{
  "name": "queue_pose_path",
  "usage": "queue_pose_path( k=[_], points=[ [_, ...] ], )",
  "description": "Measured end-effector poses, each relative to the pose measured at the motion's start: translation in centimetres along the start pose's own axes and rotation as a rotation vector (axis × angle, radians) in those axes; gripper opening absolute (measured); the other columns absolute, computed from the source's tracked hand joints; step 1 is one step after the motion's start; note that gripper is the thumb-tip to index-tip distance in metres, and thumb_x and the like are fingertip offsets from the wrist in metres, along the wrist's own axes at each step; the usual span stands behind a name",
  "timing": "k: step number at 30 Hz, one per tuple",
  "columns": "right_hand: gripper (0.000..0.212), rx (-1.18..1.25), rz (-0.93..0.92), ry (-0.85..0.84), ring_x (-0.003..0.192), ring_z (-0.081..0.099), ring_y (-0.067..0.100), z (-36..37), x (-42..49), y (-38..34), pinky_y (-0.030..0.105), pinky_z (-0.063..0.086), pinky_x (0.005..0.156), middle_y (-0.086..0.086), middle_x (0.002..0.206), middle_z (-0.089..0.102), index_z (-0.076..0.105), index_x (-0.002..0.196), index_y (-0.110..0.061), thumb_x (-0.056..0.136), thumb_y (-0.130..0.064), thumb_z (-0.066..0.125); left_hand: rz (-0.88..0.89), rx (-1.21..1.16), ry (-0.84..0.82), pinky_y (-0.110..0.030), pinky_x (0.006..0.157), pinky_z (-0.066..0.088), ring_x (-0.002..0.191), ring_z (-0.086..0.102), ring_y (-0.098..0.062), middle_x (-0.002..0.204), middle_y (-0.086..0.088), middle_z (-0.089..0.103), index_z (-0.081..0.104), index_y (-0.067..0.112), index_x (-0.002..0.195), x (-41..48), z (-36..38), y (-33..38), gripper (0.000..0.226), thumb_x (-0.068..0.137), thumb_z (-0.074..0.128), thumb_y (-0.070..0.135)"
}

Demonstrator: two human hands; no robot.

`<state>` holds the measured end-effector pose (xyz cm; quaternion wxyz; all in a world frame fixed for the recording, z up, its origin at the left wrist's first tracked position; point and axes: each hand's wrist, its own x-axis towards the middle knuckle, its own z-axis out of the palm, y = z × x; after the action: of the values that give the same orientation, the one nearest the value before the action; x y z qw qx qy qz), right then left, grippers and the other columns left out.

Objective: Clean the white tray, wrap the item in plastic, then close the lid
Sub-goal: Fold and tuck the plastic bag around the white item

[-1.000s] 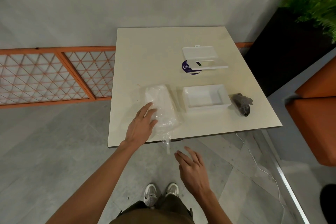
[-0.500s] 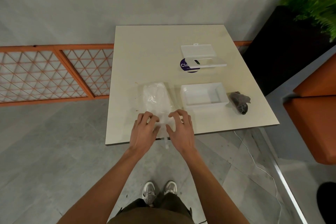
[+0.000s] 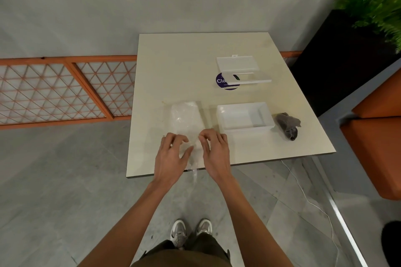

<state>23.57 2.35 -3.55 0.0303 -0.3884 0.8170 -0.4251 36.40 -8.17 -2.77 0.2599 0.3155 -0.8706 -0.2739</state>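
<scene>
- white tray [image 3: 245,118]: open side up on the table [image 3: 173,67]
- plastic-wrapped item [image 3: 184,119]: lies flat just left of the white tray, not touching it; long axis runs away from the person; crumpled clear film all round, contents not discernible
- film tail [image 3: 195,174]: left of the tray and nearer the person, hangs past the table edge
- left hand [image 3: 171,158]: on the near end of the wrapped item, left of the tray; fingers bent, fingertips and thumb dug into the film, gripping it
- right hand [image 3: 217,154]: by the tray's near left corner, between it and the left hand; fingers curled, thumb and forefinger pinch the film
- lidded box [image 3: 237,64]: beyond the tray, apart from it, lid open, partly over a purple round sticker [image 3: 221,82]
- grey cloth [image 3: 287,124]: crumpled, just right of the tray
</scene>
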Motion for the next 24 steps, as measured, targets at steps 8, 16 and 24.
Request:
queue_pose_path(
  k=[8, 16, 24],
  points=[
    [0.026, -0.145, -0.093, -0.058, 0.092, 0.054, 0.022, -0.1, -0.7, -0.1, 0.041, 0.055, 0.08, -0.001, 0.119, 0.048, 0.048, 0.112, -0.02, 0.099, -0.006, 0.065, 0.047, -0.041, -0.041, -0.04, 0.072, 0.058, 0.086, 0.061, -0.016, 0.102, 0.007, 0.058, 0.055, 0.021, 0.106, 1.2, -0.8, 0.6, 0.02, 0.1, 0.058, 0.002],
    [0.036, -0.158, -0.033, -0.158, 0.116, 0.058, -0.006, -2.2, -0.7, -0.7, 0.034, 0.053, 0.094, -0.028, 0.126, 0.054, 0.056, 0.129, -0.05, 0.095, -0.046, 0.069, 0.159, 0.208, -0.115, -0.037, 0.048, 0.058, 0.098, 0.063, -0.025, 0.119, -0.006, 0.059, 0.077, 0.012, 0.099, -0.1, -1.1, -1.8, 0.033, 0.078, 0.075, -0.013],
    [0.014, -0.272, -0.185, 0.159, 0.107, 0.063, 0.024, 0.9, -1.6, 1.4, 0.03, 0.061, 0.079, 0.007, 0.139, 0.057, 0.077, 0.109, -0.011, 0.097, -0.017, 0.075, 0.059, 0.119, -0.048, -0.034, 0.054, 0.058, 0.091, 0.06, -0.02, 0.111, 0.002, 0.06, 0.072, 0.013, 0.096, 0.1, -0.7, 0.0, 0.009, 0.089, 0.077, 0.016]
  ],
)
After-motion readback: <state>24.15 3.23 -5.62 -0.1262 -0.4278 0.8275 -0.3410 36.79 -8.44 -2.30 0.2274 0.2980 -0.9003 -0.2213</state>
